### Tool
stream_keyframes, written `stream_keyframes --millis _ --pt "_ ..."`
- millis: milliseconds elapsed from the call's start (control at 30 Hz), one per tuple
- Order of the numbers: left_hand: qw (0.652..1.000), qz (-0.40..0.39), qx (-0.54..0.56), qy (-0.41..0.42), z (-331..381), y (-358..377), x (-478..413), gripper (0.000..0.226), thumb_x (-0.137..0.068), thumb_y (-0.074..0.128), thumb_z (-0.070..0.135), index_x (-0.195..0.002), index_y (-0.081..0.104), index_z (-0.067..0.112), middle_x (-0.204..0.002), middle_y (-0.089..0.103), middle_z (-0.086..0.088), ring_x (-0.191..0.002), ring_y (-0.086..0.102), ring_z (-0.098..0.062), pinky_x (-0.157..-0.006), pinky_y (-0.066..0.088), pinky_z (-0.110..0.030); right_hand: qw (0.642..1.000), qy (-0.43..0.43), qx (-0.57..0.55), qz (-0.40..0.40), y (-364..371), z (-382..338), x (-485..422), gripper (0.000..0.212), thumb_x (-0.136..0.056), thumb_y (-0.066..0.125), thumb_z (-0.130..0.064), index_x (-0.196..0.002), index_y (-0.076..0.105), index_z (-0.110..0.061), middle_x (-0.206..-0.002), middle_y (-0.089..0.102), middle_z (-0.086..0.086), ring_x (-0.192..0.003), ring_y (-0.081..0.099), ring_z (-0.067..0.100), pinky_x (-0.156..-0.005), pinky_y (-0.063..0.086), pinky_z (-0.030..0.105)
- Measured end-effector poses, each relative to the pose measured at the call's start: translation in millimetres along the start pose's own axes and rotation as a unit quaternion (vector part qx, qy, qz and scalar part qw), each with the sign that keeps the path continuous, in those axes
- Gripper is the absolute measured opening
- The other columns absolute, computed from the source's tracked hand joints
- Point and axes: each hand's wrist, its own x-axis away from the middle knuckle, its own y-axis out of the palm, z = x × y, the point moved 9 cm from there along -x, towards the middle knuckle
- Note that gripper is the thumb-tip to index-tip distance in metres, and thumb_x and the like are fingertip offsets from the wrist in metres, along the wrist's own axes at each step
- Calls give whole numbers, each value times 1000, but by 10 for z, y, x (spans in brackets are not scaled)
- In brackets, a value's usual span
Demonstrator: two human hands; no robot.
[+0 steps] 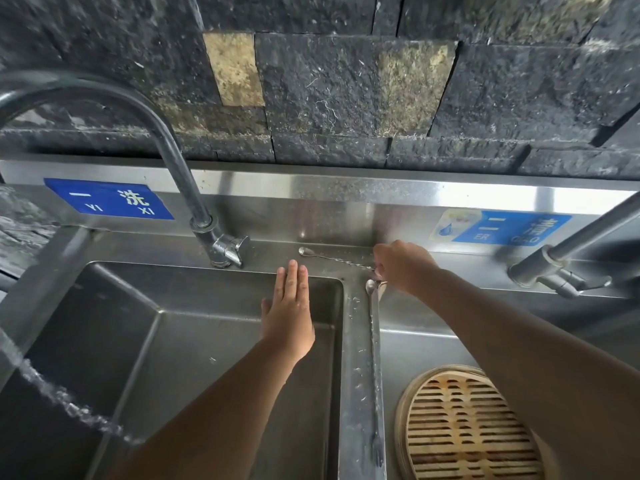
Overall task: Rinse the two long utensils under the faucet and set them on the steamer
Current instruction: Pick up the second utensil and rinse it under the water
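Two-basin stainless steel sink unit [356,341] is viewed from above, backed by a dark stone wall [346,81].

Left hand [289,313]: spread flat, fingers straight and together, nothing held; it is positioned over the far right corner of the left basin [173,341], fingertips near the back ledge.

Right hand [403,268]: fingers curled downward at the back ledge, pinched at the near end of one long thin twisted-stem metal bar spoon [332,258]. This spoon is seen lying along the back ledge, bowl end pointing left toward the base of the curved grey gooseneck faucet [173,150]. A firm hold cannot be confirmed; the fingertips are hidden.

Second long twisted-stem metal spoon [374,358]: laid lengthwise on the wet divider between the basins, bowl end just below the right hand.

Round bamboo steamer with slatted base [467,431]: seated in the right basin, just beside the divider.

Water stream [52,393] is noted at lower left.
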Motion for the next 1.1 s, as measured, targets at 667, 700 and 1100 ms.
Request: stream_keyframes --millis 667,700,1100 --pt "728 -154 648 -163 -58 -617 751 54 -94 65 19 -141 41 8 -125 63 -12 -113 62 -27 -91 49 -42 999 -21 -17 38 -625 -930 1356 22 -94 48 -23 -105 62 -10 -98 71 17 -85 70 34 -61 46 32" --pt "667 -157 707 -172 -105 -659 899 41 -95 63 15 -132 48 9 -116 67 -13 -105 66 -29 -88 52 -45 999 -17 -33 34 -607 -1104 1470 22 -95 48 -24 -104 62 -10 -98 71 16 -84 70 33 -62 50 34" --pt "583 -4 786 -207 -1745 -1017 1840 13 -98 54 8 -95 66 4 -83 73 -13 -75 72 -28 -70 59 -39 972 15 -231 29 -366 -3086 2010 16 -90 58 -28 -90 65 -15 -89 74 8 -84 70 30 -74 57 39"
